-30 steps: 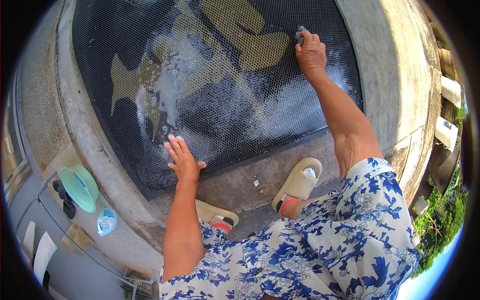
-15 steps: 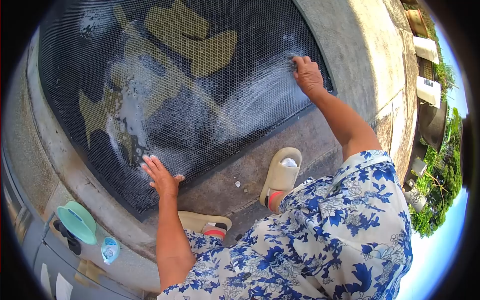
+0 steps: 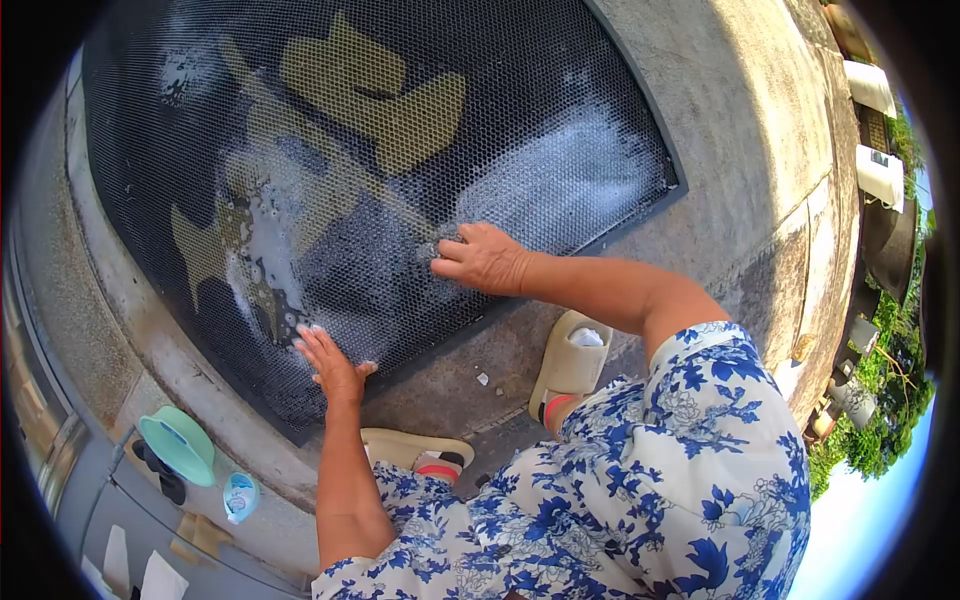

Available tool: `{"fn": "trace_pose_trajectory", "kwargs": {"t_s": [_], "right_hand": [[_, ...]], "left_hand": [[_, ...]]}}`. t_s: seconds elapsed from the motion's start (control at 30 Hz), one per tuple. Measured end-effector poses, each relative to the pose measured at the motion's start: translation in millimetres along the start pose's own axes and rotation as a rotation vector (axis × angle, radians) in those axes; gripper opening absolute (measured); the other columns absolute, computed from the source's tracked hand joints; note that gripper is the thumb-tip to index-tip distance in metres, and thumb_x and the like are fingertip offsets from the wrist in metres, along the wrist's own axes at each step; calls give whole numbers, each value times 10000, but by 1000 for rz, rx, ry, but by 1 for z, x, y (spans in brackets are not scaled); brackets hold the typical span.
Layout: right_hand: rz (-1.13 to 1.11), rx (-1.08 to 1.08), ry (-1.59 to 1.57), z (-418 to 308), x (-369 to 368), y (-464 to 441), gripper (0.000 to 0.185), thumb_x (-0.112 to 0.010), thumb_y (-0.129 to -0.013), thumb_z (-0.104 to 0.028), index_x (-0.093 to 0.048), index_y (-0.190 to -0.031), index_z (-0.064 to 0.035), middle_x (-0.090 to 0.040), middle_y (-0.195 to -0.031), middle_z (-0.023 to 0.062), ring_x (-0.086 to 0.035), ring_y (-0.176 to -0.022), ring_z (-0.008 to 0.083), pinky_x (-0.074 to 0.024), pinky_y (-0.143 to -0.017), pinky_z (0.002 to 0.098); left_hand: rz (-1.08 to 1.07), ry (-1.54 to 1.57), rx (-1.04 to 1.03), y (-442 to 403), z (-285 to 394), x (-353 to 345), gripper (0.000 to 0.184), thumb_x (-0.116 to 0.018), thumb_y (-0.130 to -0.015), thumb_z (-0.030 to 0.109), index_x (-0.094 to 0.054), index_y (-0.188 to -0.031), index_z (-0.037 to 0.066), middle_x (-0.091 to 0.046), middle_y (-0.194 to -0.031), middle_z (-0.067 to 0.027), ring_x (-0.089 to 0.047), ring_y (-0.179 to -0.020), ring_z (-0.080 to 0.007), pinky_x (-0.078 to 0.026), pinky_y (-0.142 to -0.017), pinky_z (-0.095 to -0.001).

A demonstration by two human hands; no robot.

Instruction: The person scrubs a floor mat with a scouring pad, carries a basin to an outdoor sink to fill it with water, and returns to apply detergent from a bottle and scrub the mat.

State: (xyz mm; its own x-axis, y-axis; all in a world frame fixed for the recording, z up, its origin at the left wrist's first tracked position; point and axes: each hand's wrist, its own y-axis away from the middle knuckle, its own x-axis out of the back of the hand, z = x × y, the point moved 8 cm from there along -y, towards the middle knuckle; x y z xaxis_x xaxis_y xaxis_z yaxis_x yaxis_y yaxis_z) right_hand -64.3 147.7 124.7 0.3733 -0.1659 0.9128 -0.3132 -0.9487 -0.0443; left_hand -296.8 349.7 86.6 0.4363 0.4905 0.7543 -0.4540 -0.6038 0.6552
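Note:
A black mat point(image 3: 330, 250) with a tan pattern lies on the concrete, streaked with white foam point(image 3: 560, 170). My left hand point(image 3: 335, 370) rests on the mat near its lower edge, its fingers spread and nothing in them. Over the mat's lower middle, my right hand point(image 3: 480, 260) is closed round a grey scrubber point(image 3: 447, 243), which is pressed to the mat and mostly hidden by the fingers. A wet foamy patch point(image 3: 270, 235) lies above my left hand.
My feet are in beige slippers point(image 3: 572, 362) below the mat. A green basin point(image 3: 178, 445), dark shoes and a small blue container point(image 3: 241, 497) stand at the lower left. White containers point(image 3: 880, 178) and plants point(image 3: 880, 425) are at the right.
My right hand has swept with the scrubber from the mat's right side towards its lower middle. White foam on the right part has spread. My left hand has stayed on the mat while the view shifted.

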Motion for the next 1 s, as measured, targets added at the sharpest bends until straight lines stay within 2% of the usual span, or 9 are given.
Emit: {"fn": "trace_pose_trajectory", "kwargs": {"t_s": [0.03, 0.1, 0.3, 0.37, 0.53, 0.63, 0.83, 0.93, 1.0], "right_hand": [[-35, 257, 3, -15, -3, 14, 179, -543, -823, -141, -537, -988, -210, -520, -945, 19, -542, -832, 227, -472, -728, 373], [14, 248, 48, 15, 5, 10, 162, -550, -812, -147, -539, -955, -221, -526, -941, 3, -546, -832, 203, -486, -702, 351], [475, -667, 396, 234, 98, -104, 344, -654, -814, -164, -571, -1144, -211, -583, -1006, 51, -573, -878, 278, -512, -747, 398], [439, -630, 386, 217, 98, -112, 339, -652, -818, -168, -567, -1143, -212, -582, -1022, 52, -564, -882, 274, -506, -759, 394], [-34, 62, 127, 30, 11, -11, 198, -634, -719, -123, -552, -885, -192, -481, -787, 21, -512, -685, 201, -475, -576, 320], [-51, 277, 54, 21, 5, -2, 182, -616, -739, -124, -553, -895, -193, -479, -778, 15, -515, -681, 194, -479, -575, 325], [353, -391, 356, 166, 69, -152, 324, -697, -778, -189, -559, -1071, -185, -563, -947, 22, -552, -815, 241, -500, -679, 357], [351, -438, 230, 129, 56, -137, 335, -710, -762, -205, -558, -1060, -180, -557, -931, 23, -541, -798, 243, -495, -689, 362], [19, -36, 195, 43, 13, -102, 244, -696, -740, -205, -546, -929, -163, -541, -865, 27, -557, -809, 230, -500, -648, 352]], "left_hand": [[10, -1, 6, -1, 1, 4, 1241, -901, -557, 163, -95, -1491, 22, 94, -1583, -124, 15, -1452, -371, -331, -1019, -670], [-48, 12, 34, 2, 4, 5, 1207, -888, -586, 179, -104, -1492, 33, 78, -1587, -106, 10, -1452, -372, -316, -1019, -683], [-60, -44, 30, 1, 6, 7, 1254, -903, -556, 220, -91, -1486, 2, 77, -1579, -149, 1, -1450, -378, -358, -1042, -601], [-61, -44, 26, 2, 2, 4, 1263, -904, -555, 249, -88, -1487, 2, 75, -1578, -153, 4, -1449, -382, -360, -1043, -599], [-103, -53, 70, -3, 3, 2, 1260, -900, -564, 260, -83, -1491, 11, 96, -1578, -143, 12, -1449, -381, -352, -1022, -644], [-96, -60, 65, -4, 1, -1, 1256, -898, -570, 256, -80, -1492, 13, 106, -1577, -137, 22, -1450, -376, -344, -1014, -662], [-102, -63, 51, -1, 4, 4, 1247, -896, -575, 256, -85, -1492, 18, 117, -1576, -138, 39, -1451, -373, -337, -1020, -659], [-106, -46, 59, -1, 2, 0, 1247, -895, -573, 266, -91, -1493, 22, 122, -1577, -136, 33, -1451, -374, -342, -1014, -661], [-126, -41, 75, -4, 1, -1, 1246, -895, -572, 267, -92, -1493, 23, 123, -1577, -135, 32, -1451, -374, -343, -1014, -662]]}}
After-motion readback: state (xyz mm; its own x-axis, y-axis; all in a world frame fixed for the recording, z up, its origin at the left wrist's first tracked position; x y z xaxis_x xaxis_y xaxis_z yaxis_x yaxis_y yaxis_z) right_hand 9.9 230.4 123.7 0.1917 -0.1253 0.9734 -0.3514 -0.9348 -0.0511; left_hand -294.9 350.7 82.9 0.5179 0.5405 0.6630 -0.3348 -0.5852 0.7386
